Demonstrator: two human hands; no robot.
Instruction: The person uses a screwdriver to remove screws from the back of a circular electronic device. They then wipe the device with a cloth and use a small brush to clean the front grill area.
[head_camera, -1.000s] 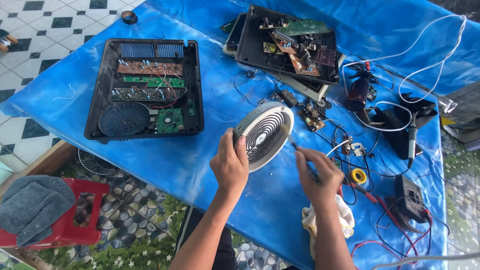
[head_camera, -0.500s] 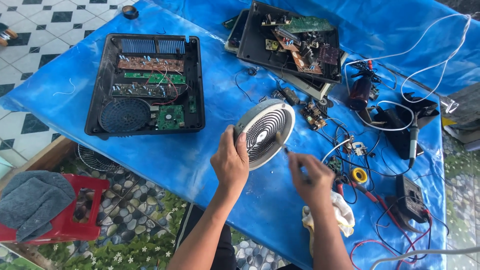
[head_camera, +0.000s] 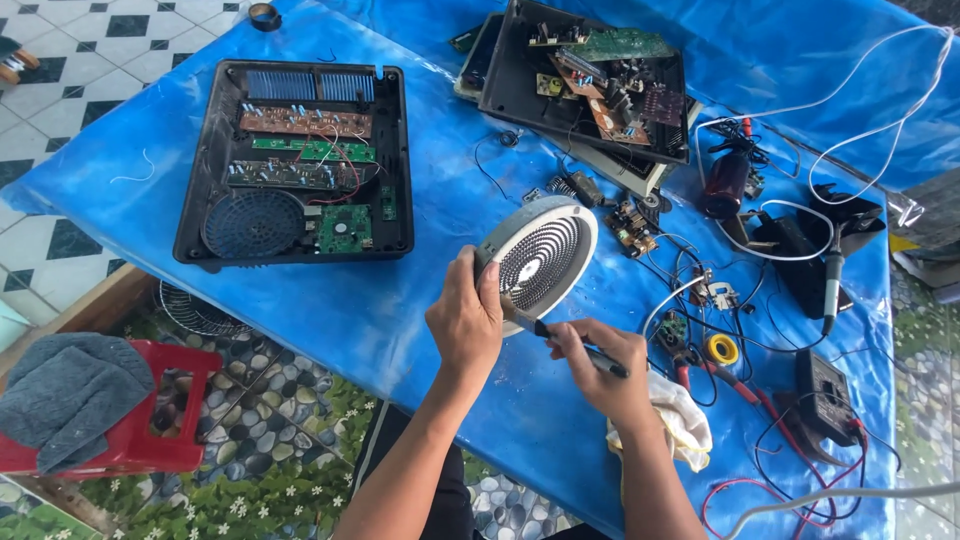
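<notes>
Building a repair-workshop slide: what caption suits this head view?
Left hand tilts a round coil disc while right hand applies a slim tool over a blue-covered table.
</notes>
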